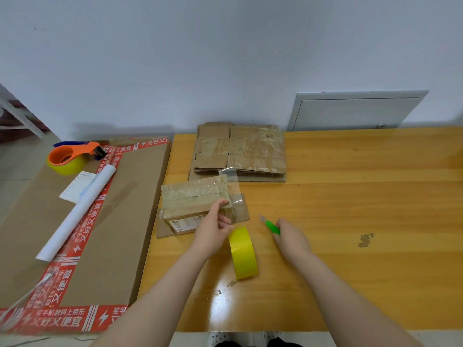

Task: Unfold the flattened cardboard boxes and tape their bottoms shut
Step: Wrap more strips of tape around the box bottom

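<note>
Gripping near-right end of small taped box with left hand. Clutching green cutter in right hand. Yellow tape roll on edge between hands. Flat box stack beyond hands on glossy wooden table, against white wall. Big carton left of left hand.

Even, bright indoor light; soft shadows.
Glare patch on glossy yellow-orange wooden tabletop; wide-angle bending at edges; lower-left corner blurred.
</note>
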